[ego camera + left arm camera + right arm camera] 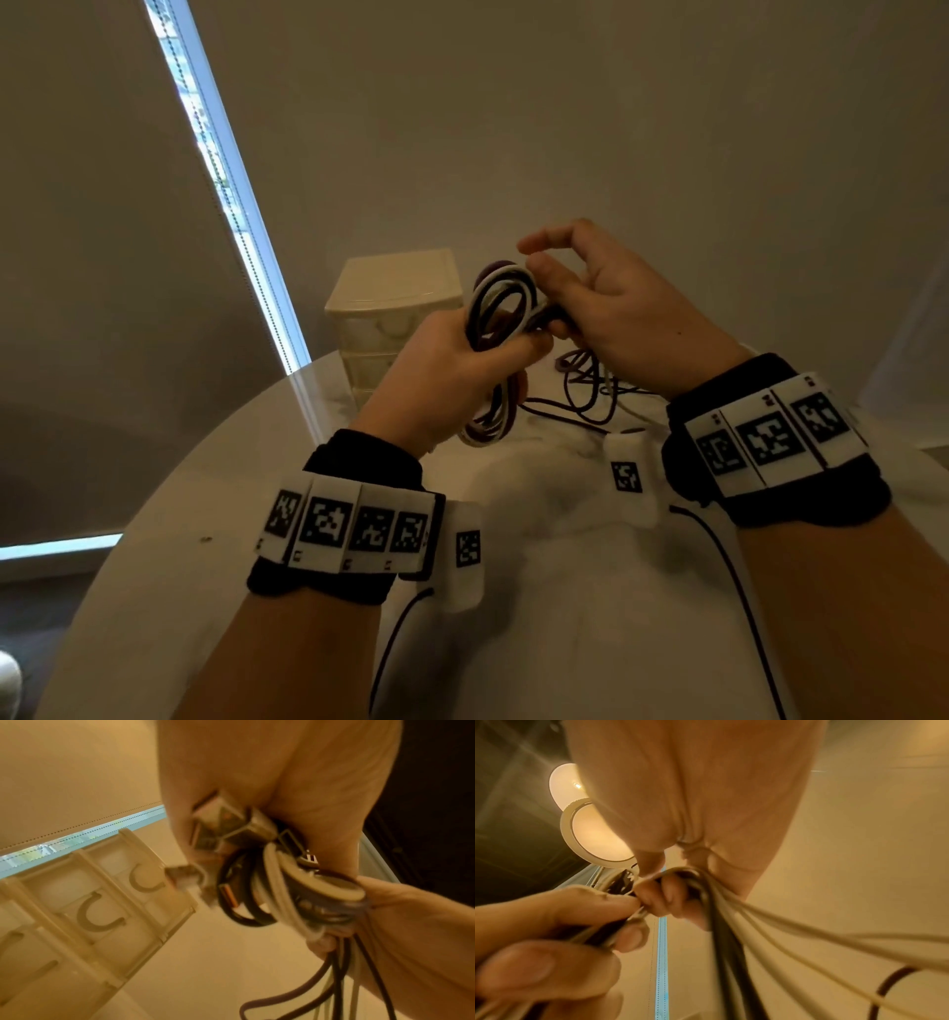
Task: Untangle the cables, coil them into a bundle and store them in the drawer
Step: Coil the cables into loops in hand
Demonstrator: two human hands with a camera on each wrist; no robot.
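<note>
step: coiling | left hand point(452, 370) grips coil point(500, 308) | right hand point(611, 303) pinches loose strands | advice: feed slack evenly, avoid snagging tails on bench point(539, 539)

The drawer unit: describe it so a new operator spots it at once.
Start at the round white table; at its far edge, by the window's bright strip, stands the cream plastic drawer unit. It is just behind the left hand gripping the cable coil, and is the only boxy thing there, with stacked drawers.
</note>
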